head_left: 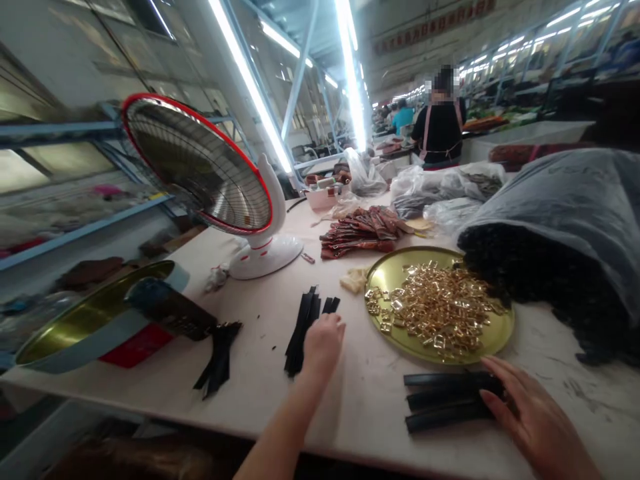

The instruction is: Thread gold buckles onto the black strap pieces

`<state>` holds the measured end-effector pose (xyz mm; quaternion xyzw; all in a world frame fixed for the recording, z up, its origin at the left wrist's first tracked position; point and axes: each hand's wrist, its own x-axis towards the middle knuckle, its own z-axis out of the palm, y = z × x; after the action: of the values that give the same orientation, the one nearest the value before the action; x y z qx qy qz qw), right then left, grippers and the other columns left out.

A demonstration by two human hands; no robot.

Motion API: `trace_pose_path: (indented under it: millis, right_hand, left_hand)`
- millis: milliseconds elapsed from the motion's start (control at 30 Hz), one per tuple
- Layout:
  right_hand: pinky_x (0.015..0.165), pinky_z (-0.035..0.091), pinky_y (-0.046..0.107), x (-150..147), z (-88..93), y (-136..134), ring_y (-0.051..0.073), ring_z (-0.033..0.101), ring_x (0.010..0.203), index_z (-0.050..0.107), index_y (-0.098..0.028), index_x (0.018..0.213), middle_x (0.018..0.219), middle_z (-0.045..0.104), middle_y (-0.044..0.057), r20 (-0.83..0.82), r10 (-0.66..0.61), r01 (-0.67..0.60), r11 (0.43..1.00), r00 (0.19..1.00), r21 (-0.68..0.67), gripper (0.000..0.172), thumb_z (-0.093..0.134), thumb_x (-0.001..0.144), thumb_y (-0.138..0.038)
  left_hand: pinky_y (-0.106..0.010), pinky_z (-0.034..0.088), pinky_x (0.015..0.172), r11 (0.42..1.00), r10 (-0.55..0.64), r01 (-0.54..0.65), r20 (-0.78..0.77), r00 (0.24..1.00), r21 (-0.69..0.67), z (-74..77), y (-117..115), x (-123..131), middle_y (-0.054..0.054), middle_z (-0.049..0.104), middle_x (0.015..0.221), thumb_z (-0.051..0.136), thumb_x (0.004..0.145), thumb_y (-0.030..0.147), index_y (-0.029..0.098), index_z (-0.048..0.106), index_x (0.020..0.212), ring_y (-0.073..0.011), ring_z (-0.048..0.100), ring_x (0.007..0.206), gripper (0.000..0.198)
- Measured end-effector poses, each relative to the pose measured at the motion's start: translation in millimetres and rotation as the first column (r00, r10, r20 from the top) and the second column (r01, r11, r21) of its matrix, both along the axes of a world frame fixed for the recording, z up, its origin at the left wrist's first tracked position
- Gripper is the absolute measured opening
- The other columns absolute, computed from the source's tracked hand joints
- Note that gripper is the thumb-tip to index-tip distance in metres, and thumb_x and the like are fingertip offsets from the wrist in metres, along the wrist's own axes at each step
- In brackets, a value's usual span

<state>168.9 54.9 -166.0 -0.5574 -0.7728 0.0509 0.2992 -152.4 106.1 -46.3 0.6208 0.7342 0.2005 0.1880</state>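
My left hand (324, 340) is closed over a black strip (331, 305), whose top end shows beyond my fingers. Just to its left lies a bundle of flat black strips (303, 327). My right hand (530, 407) rests with thumb and forefinger apart at the right ends of several black strips (440, 400) laid side by side; those ends are partly hidden. Beyond them, a round gold-coloured tray (385, 267) carries a heap of small gold metal buckles (440, 310).
A dark pile (530, 267) spills from a plastic bag (575, 193) at right. Brown pieces (360, 233) lie behind the tray. A white fan (265, 257) stands at left, near a dark cylinder (170, 310), more black strips (219, 360) and a basin (75, 340). A person (443, 127) stands farther back.
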Motion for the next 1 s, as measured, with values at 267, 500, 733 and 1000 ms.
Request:
trace_pose_path:
  millis: [267,500,733,1000]
  right_hand:
    - [0.089,0.043,0.043,3,-1.4,2,0.026,0.053,0.104,0.050,-0.021,0.114,0.113,0.058,0.009,-0.107,-0.047,0.047,0.999,0.993,0.002,0.041,0.047,0.081,-0.045]
    - [0.081,0.046,0.036,-12,41.1,-25,0.022,0.057,0.090,0.053,-0.020,0.105,0.097,0.060,0.008,-0.462,-0.064,0.014,0.994,0.884,-0.111,0.030,0.046,0.083,-0.040]
    - [0.061,0.045,0.027,-26,114.2,-66,0.015,0.052,0.062,0.054,-0.019,0.101,0.062,0.052,-0.001,-0.745,-0.245,-0.091,0.921,0.621,-0.379,0.034,0.043,0.083,-0.045]
    - [0.052,0.035,0.024,0,105.7,-68,0.012,0.040,0.054,0.055,-0.017,0.094,0.056,0.040,-0.004,-0.743,-0.383,-0.007,0.887,0.548,-0.462,0.026,0.046,0.081,-0.038]
  left_hand:
    - [-0.027,0.043,0.062,0.972,0.216,-0.206,0.090,0.972,-0.115,1.2,25,-48,-0.003,0.058,0.067,0.063,0.070,0.018,0.015,0.052,0.062,-0.0163,0.057,0.071,0.014]
    - [-0.020,0.048,0.056,0.992,0.108,-0.038,0.622,0.776,-0.124,18.3,-21,29,-0.003,0.065,0.080,0.047,0.081,0.036,0.019,0.052,0.087,-0.0132,0.065,0.072,0.019]
    - [-0.020,0.053,0.056,0.897,0.442,0.027,0.895,-0.067,-0.441,-2.8,-97,117,-0.002,0.065,0.072,0.062,0.074,0.013,0.015,0.052,0.082,-0.0131,0.066,0.066,0.013]
    - [-0.022,0.052,0.061,0.857,0.506,0.099,0.862,0.018,-0.505,-14.7,-133,139,-0.008,0.067,0.087,0.067,0.070,0.016,0.013,0.056,0.091,-0.0161,0.066,0.075,0.024]
